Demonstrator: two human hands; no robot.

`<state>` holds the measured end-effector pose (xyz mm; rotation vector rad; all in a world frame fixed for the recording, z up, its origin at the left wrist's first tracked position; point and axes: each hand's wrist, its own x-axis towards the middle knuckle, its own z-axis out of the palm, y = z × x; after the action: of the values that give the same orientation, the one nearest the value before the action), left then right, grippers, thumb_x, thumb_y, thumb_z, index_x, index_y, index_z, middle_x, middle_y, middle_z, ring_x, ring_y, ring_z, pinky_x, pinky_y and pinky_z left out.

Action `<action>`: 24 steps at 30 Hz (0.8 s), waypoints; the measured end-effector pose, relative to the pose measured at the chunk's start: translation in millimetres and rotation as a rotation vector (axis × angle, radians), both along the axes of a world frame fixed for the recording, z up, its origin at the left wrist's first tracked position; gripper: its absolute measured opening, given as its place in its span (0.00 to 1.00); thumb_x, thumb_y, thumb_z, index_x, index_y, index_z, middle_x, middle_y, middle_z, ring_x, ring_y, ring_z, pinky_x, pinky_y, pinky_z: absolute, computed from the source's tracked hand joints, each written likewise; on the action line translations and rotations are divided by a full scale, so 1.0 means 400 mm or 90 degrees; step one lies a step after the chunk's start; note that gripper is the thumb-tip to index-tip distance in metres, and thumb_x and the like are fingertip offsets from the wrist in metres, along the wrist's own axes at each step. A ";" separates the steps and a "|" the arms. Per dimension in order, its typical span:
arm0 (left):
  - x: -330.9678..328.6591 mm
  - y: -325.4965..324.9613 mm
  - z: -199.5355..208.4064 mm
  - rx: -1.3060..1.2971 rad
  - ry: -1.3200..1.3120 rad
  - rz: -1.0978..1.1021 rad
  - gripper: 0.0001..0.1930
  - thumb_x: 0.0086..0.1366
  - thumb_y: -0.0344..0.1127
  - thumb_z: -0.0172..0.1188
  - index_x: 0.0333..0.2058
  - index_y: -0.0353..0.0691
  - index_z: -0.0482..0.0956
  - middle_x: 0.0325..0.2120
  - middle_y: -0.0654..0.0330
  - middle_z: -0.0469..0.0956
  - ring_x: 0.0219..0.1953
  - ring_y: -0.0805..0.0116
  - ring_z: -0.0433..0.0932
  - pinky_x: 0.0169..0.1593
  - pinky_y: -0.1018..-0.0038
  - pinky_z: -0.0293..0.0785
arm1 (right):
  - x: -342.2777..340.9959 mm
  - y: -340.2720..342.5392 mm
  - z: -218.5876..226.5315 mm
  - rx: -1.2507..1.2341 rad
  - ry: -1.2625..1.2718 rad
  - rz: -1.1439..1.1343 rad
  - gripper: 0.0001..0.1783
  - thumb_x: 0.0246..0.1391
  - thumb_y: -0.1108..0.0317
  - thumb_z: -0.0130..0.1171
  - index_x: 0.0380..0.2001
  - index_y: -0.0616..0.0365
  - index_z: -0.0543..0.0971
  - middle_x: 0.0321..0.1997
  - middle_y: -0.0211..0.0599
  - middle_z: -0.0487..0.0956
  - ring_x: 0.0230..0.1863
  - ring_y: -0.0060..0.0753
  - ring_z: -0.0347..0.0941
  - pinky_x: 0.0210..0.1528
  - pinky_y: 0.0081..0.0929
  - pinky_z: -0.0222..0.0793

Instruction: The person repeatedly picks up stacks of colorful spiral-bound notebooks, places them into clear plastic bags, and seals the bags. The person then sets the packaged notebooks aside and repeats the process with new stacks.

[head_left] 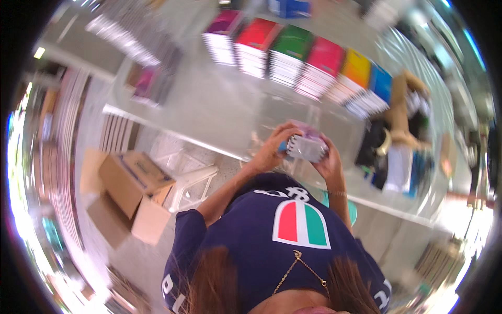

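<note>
A small stack of spiral-bound notebooks, with a pinkish-purple tone at its far side, is held above the near part of the grey table. My left hand wraps its left side, with a bit of blue beside the fingers. My right hand closes on its right side. Motion blur hides the finer details. Beyond my hands stands a row of notebook stacks, including a purple stack, a red one, a green one, a pink one, a yellow one and a blue one.
A brown carton and a jumble of dark and white items sit at the table's right. Another blurred notebook pile lies at the left. An opened cardboard box and a white plastic chair stand off the table's near left.
</note>
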<state>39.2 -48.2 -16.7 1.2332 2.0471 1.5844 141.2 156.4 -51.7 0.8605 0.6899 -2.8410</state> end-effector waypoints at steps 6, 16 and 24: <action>0.000 -0.178 0.117 0.628 -0.848 0.147 0.36 0.66 0.32 0.55 0.69 0.51 0.47 0.62 0.54 0.58 0.63 0.60 0.61 0.64 0.56 0.61 | -0.208 -0.254 0.220 0.427 0.132 -0.101 0.33 0.59 0.64 0.57 0.63 0.54 0.55 0.63 0.40 0.62 0.61 0.36 0.64 0.59 0.38 0.67; -0.356 -0.593 0.122 0.501 -0.437 0.541 0.32 0.64 0.43 0.61 0.63 0.51 0.57 0.49 0.60 0.71 0.46 0.66 0.74 0.49 0.67 0.76 | -0.453 -0.537 0.197 0.934 0.537 0.168 0.31 0.56 0.64 0.62 0.60 0.57 0.64 0.60 0.44 0.66 0.63 0.40 0.61 0.57 0.38 0.66; -0.644 -0.906 0.013 0.414 -0.508 0.610 0.20 0.57 0.45 0.69 0.44 0.52 0.71 0.36 0.64 0.75 0.35 0.69 0.77 0.36 0.71 0.77 | -0.405 -0.371 0.050 0.849 0.261 0.175 0.16 0.59 0.72 0.56 0.51 0.58 0.74 0.53 0.41 0.73 0.43 0.33 0.77 0.41 0.29 0.75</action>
<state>-218.5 -410.6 -11.6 -0.4609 1.6181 2.6646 -20.8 8.1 -31.6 0.1267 2.5702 -2.0101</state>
